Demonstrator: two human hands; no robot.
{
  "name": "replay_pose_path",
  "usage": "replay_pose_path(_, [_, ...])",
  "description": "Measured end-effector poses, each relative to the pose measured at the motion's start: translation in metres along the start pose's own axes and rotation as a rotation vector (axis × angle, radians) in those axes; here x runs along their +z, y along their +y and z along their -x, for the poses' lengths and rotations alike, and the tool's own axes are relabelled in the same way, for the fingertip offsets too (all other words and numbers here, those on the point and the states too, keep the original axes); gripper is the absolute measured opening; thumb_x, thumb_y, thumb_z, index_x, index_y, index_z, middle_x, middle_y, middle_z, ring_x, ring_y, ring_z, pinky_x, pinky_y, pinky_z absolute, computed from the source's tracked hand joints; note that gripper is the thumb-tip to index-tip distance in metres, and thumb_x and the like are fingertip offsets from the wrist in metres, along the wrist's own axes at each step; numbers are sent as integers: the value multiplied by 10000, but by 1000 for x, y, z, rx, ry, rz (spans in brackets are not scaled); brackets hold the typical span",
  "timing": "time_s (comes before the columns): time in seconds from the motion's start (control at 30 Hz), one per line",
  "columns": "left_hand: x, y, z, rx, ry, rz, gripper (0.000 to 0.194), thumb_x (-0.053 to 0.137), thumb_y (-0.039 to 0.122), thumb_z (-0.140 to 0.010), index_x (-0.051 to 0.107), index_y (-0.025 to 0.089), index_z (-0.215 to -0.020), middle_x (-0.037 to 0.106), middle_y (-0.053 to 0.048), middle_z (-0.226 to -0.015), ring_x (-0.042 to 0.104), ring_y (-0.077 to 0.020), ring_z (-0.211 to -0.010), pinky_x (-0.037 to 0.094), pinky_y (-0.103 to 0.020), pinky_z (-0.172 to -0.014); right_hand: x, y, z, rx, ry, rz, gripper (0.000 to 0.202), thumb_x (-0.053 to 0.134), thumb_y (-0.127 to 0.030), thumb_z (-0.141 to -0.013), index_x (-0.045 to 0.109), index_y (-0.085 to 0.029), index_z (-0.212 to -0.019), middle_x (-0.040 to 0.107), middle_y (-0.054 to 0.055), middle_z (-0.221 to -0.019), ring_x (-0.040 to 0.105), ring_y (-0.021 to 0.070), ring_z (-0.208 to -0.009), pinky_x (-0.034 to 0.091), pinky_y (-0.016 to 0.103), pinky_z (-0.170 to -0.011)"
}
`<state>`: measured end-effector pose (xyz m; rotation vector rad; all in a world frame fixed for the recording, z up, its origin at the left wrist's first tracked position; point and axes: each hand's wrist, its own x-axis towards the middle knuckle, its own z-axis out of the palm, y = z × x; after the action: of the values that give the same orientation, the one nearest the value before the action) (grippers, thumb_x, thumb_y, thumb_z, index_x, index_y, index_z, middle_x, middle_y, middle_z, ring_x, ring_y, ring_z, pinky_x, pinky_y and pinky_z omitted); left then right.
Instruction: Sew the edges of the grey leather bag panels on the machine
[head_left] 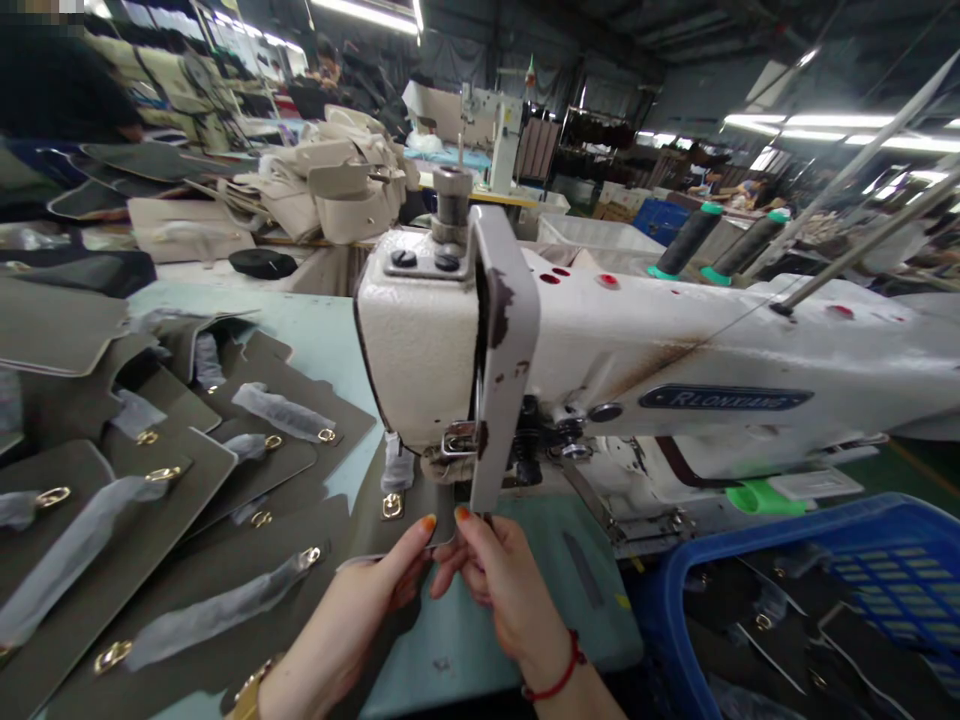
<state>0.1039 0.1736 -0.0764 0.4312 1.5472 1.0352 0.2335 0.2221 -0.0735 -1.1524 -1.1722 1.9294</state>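
A dark grey bag panel (365, 522) lies under the head of the white sewing machine (420, 345). It carries a gold buckle (392, 505) and a handle wrapped in clear film (397, 463). My left hand (382, 590) pinches the panel's near edge, thumb on top and fingers underneath. Close beside it, my right hand (504, 578) grips the same edge near the corner, also with the thumb uppermost. The machine's grey guard bar (502, 350) comes down just beyond my right thumb. The needle and presser foot are mostly hidden behind the bar and the machine head.
Grey panels with film-wrapped handles (277, 410) pile up on the left of the pale green table (420, 660). A blue basket (675, 600) with similar pieces stands at right. Beige bags (337, 190) and thread spools (686, 240) are farther back. Another person (60, 90) is at upper left.
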Motion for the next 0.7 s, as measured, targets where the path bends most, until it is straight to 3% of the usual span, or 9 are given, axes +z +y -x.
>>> replay_pose_path(0.13, [-5, -5, -4, -33, -48, -31, 563, 656, 677, -653, 446, 189, -468, 323, 56, -497, 263, -116, -519, 187, -266, -525, 3, -4, 0, -103, 65, 167, 372, 586, -406, -864, 672, -130, -630, 572, -10, -440, 411, 71, -401, 343, 183, -485])
replay_pose_path(0.2, [-6, -5, -3, -16, -97, 18, 562, 616, 661, -710, 434, 193, -457, 328, 50, -495, 265, -120, -525, 204, -264, -528, 4, -7, 2, -144, 82, 217, 346, 584, -361, -870, 656, -140, -614, 576, -10, -455, 501, 96, -463, 390, 188, -541])
replay_pose_path(0.3, [-6, -3, -1, -18, -143, 93, 565, 583, 647, -746, 435, 196, -440, 320, 48, -484, 255, -122, -517, 217, -262, -526, 5, -10, 5, -171, 82, 252, 359, 565, -351, -885, 640, -147, -598, 594, -3, -473, 543, 113, -491, 410, 192, -560])
replay_pose_path(0.43, [-7, -2, 0, -40, -68, 27, 532, 673, 665, -641, 536, 165, -525, 367, 37, -549, 298, -133, -562, 230, -264, -549, 3, -9, 6, -174, 68, 286, 351, 550, -365, -892, 670, -150, -642, 609, -2, -482, 569, 126, -512, 425, 200, -579])
replay_pose_path(0.7, [-10, -4, -7, -8, -43, -114, 562, 605, 707, -674, 455, 190, -514, 317, 48, -535, 279, -126, -538, 210, -277, -533, 2, -7, 4, -182, 66, 266, 378, 540, -360, -897, 635, -158, -592, 616, 7, -492, 592, 136, -547, 436, 212, -615])
